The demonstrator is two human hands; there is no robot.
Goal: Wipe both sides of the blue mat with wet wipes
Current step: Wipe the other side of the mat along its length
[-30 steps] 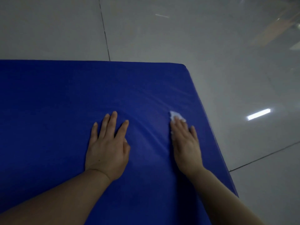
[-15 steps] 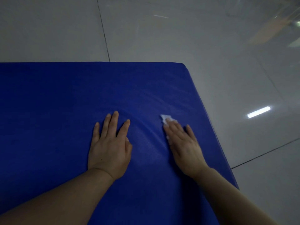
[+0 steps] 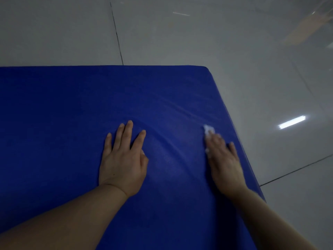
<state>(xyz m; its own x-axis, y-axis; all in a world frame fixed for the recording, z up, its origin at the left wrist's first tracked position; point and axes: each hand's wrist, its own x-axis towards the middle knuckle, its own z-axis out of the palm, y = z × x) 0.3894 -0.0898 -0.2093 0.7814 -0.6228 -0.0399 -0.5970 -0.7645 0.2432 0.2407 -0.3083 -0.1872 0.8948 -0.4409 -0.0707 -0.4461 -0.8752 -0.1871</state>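
Head view: the blue mat lies flat on a grey tiled floor, its far right corner in view. The left hand rests palm down on the mat, fingers straight and slightly spread, holding nothing. The right hand, motion-blurred, presses a white wet wipe flat against the mat near its right edge, fingers extended over it. Creases show in the mat between the hands.

One blue mat, one wet wipe — two hands: left hand, right hand
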